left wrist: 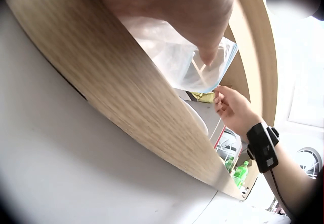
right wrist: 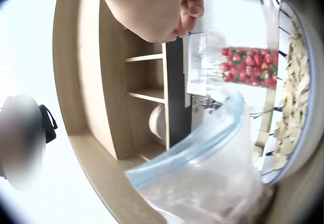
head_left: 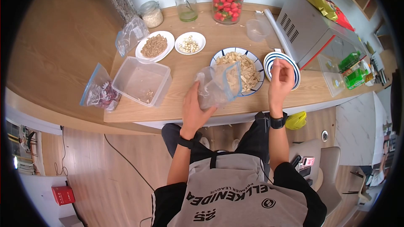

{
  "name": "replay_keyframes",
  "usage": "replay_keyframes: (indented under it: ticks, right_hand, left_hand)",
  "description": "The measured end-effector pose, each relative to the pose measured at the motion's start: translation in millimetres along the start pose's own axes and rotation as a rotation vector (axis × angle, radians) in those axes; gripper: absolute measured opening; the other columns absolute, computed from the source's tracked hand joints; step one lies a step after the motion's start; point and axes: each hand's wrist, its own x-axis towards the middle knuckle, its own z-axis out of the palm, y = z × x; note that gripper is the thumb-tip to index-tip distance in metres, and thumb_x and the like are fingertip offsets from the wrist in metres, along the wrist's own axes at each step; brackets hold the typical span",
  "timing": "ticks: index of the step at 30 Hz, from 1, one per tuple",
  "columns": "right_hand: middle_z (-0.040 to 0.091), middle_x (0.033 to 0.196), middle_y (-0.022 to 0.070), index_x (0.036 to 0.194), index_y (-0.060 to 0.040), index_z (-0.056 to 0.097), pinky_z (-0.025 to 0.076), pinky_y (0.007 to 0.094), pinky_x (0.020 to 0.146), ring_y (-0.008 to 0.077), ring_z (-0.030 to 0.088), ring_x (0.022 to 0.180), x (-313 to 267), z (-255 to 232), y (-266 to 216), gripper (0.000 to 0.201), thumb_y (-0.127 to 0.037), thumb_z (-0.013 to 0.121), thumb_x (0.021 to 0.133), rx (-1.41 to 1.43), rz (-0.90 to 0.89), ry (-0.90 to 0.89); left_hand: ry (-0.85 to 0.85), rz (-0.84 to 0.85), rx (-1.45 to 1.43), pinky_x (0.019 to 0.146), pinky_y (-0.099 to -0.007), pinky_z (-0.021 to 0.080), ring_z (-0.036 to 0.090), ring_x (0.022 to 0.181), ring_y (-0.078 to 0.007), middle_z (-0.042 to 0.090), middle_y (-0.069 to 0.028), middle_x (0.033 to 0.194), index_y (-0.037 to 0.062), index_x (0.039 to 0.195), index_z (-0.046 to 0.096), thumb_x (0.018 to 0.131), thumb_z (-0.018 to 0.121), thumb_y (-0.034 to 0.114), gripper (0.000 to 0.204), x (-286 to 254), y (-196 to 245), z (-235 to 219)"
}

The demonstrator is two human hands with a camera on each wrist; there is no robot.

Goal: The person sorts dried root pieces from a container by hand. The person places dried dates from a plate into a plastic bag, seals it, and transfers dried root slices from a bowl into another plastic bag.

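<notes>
A clear zip bag with a blue seal [head_left: 214, 86] stands tilted by the front of the blue-rimmed bowl of pale flat slices [head_left: 248, 69], its mouth toward the right. My left hand [head_left: 197, 111] grips the bag from its left side; the left wrist view has that hand [left wrist: 177, 6] over the plastic. Raised over the blue-striped plate [head_left: 268, 61], my right hand [head_left: 281, 82] has its fingers curled, with nothing visible in them. The right wrist view shows the curled right hand [right wrist: 152, 6] apart from the bag [right wrist: 202, 168].
On the left are a plastic tub [head_left: 162, 88] with a few bits inside, a bag of dark red pieces [head_left: 103, 92] and two white plates of food. A strawberry container [head_left: 228, 2], vase [head_left: 186, 6] and jar [head_left: 151, 14] line the back. A grey appliance [head_left: 294, 21] stands right.
</notes>
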Motion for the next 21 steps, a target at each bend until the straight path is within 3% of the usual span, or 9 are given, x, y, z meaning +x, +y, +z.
replay_keyframes:
  ticks: [2,3,4,6,7,11,14,16,21]
  right_hand:
    - [0.07,0.094,0.0041,0.105,0.0006,0.069,0.048,0.0227,0.069,0.0074,0.06,0.077,-8,0,-9,0.008,-0.005,0.066,0.1,0.077,-0.017,0.031]
    - [0.07,0.092,0.0048,0.106,0.0014,0.07,0.048,0.0245,0.067,0.0087,0.06,0.076,-13,-3,-12,0.01,-0.004,0.067,0.098,0.024,-0.07,-0.208]
    - [0.07,0.092,0.0048,0.106,0.0014,0.07,0.048,0.0245,0.067,0.0087,0.06,0.076,-14,-3,-16,0.01,-0.004,0.067,0.098,0.023,-0.071,-0.206]
    - [0.069,0.09,0.0073,0.106,0.0022,0.071,0.048,0.0266,0.065,0.0117,0.059,0.072,-14,-2,-26,0.013,-0.005,0.069,0.095,-0.161,-0.109,-0.528]
    - [0.068,0.088,0.0107,0.109,0.0022,0.071,0.048,0.03,0.064,0.0174,0.061,0.071,-13,-3,-9,0.019,-0.007,0.072,0.092,-0.144,-0.002,-0.475]
    - [0.069,0.095,0.0158,0.11,0.001,0.072,0.052,0.0404,0.076,0.0315,0.065,0.083,-7,-4,33,0.024,-0.006,0.074,0.088,-0.447,-0.089,-0.566]
    - [0.068,0.096,0.017,0.11,0.0008,0.072,0.052,0.0431,0.084,0.0352,0.063,0.093,-13,2,49,0.025,-0.005,0.075,0.085,-0.563,-0.286,-0.553]
    - [0.067,0.094,0.0168,0.108,0.0003,0.072,0.05,0.0441,0.087,0.0364,0.062,0.1,-14,4,50,0.026,-0.004,0.075,0.083,-0.574,-0.205,-0.585]
    - [0.066,0.091,0.0162,0.103,0.0003,0.072,0.051,0.0444,0.08,0.0358,0.064,0.089,-12,9,50,0.02,-0.002,0.075,0.083,-0.519,-0.092,-0.598]
  left_hand:
    - [0.013,-0.002,-0.026,0.111,-0.0466,0.042,0.053,0.131,-0.0416,0.054,-0.0219,0.147,0.0012,0.153,0.04,0.075,0.083,0.019,0.091,0,0,0]
    - [0.01,-0.002,-0.028,0.111,-0.0466,0.042,0.053,0.131,-0.0416,0.054,-0.0219,0.147,0.0012,0.153,0.04,0.075,0.083,0.019,0.091,0,1,-1]
    - [0.006,-0.017,-0.042,0.11,-0.0463,0.042,0.053,0.131,-0.0416,0.054,-0.0225,0.147,0.0009,0.153,0.04,0.076,0.082,0.018,0.089,0,2,-1]
    - [0.001,-0.033,-0.057,0.11,-0.0461,0.043,0.054,0.131,-0.0415,0.054,-0.0232,0.146,0.0007,0.153,0.04,0.077,0.081,0.018,0.088,1,1,-2]
    - [0.003,-0.049,-0.092,0.11,-0.0457,0.043,0.054,0.132,-0.0409,0.054,-0.0236,0.146,0.0003,0.153,0.04,0.079,0.08,0.018,0.086,1,-1,-2]
    - [0.025,-0.124,-0.165,0.109,-0.0456,0.045,0.055,0.131,-0.0409,0.056,-0.0241,0.144,-0.0031,0.15,0.041,0.079,0.085,0.023,0.088,1,-1,-2]
    - [0.044,-0.104,-0.175,0.108,-0.0452,0.045,0.055,0.131,-0.0404,0.056,-0.0238,0.143,-0.003,0.15,0.041,0.08,0.085,0.022,0.087,0,-2,0]
    - [0.045,-0.092,-0.164,0.108,-0.0451,0.045,0.055,0.13,-0.0403,0.056,-0.0237,0.143,-0.0029,0.15,0.041,0.08,0.085,0.022,0.087,0,-4,1]
    - [0.033,-0.092,-0.152,0.108,-0.0452,0.045,0.056,0.13,-0.0399,0.056,-0.0236,0.143,-0.0026,0.151,0.041,0.079,0.085,0.023,0.087,-1,-5,1]
